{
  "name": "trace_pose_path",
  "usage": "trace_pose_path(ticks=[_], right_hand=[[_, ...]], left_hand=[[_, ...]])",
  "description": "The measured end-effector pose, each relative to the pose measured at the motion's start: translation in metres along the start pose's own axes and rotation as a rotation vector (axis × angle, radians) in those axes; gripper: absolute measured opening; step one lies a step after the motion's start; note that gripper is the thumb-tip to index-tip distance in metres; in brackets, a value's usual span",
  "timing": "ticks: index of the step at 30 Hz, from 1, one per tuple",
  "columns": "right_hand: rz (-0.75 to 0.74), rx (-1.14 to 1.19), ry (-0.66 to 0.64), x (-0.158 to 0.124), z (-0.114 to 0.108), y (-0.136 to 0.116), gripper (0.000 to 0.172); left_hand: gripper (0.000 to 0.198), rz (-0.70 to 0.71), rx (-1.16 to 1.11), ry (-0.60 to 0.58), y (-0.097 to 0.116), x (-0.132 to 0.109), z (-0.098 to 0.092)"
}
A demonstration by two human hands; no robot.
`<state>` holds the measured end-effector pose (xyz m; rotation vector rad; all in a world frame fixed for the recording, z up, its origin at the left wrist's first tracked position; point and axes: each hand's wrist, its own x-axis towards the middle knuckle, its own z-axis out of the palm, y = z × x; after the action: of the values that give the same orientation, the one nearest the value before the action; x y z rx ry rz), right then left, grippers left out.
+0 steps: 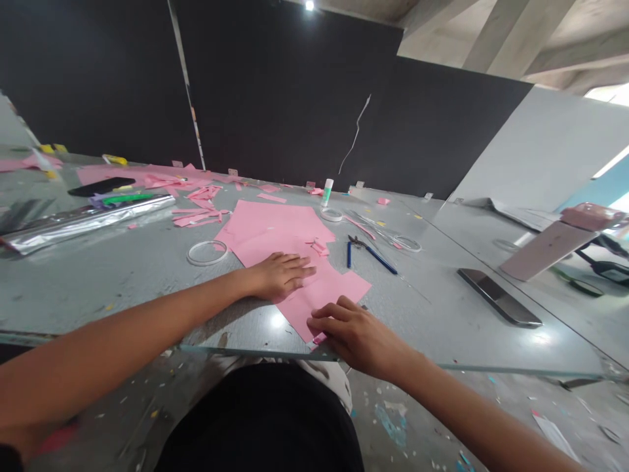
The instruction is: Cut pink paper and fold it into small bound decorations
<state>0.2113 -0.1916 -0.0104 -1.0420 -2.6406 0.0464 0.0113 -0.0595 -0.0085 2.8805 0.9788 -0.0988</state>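
Glass-topped work table (432, 308) w/ dark wall panels (275, 85) in bg, everything placed rel. to big pink paper sheet (265, 226). Well left of sheet: foil roll (83, 219), w/ black phone (101, 187) and green pen (128, 198) just behind it. Just left of sheet: clear tape ring (207, 252), loose pink strips (196, 215) beyond it. L hand (280, 275) lies flat on sheet, palm down, fingers close together, holding nothing. R hand (358, 337) at sheet's near corner, fingers curled onto paper, small pink scrap (318, 339) by fingertips; can't tell if pinching. Beyond sheet: glue stick (327, 192), small tape ring (331, 214). Just right of sheet: blue-handled cutters (373, 257), steel scissors (388, 231) beyond them. Well right of sheet: second dark phone (498, 297).
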Motion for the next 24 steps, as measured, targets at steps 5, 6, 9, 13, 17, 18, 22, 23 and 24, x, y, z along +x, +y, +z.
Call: trace_pose_path(ticks=[5, 6, 9, 13, 17, 18, 22, 23, 24], right_hand=[[0.013, 0.076, 0.013, -0.012, -0.001, 0.005, 0.022], [0.016, 0.086, 0.019, -0.014, 0.000, 0.006, 0.023], [0.060, 0.105, 0.078, -0.019, 0.003, 0.009, 0.025], [0.353, 0.108, 0.202, -0.013, -0.001, 0.019, 0.027], [0.592, 0.024, 0.118, 0.002, -0.011, 0.030, 0.030], [0.610, -0.018, 0.072, 0.005, -0.013, 0.031, 0.030], [0.621, -0.192, -0.113, 0.015, -0.016, 0.032, 0.030], [0.620, -0.222, -0.130, 0.017, -0.015, 0.031, 0.031], [0.616, -0.244, -0.134, 0.018, -0.015, 0.031, 0.032]], left_hand=[[0.050, 0.045, -0.007, -0.031, -0.008, -0.001, -0.003], [0.050, 0.056, -0.017, -0.009, -0.009, -0.002, -0.003], [0.046, 0.131, -0.091, 0.154, -0.006, -0.002, -0.002], [0.047, 0.236, -0.189, 0.245, 0.008, -0.002, 0.000], [0.054, 0.112, -0.097, 0.176, 0.022, 0.000, 0.001], [0.054, 0.077, -0.082, 0.159, 0.023, 0.001, 0.000], [0.062, 0.033, -0.095, 0.129, 0.024, 0.005, -0.005], [0.065, 0.037, -0.099, 0.126, 0.023, 0.006, -0.006], [0.067, 0.041, -0.100, 0.122, 0.022, 0.007, -0.006]])
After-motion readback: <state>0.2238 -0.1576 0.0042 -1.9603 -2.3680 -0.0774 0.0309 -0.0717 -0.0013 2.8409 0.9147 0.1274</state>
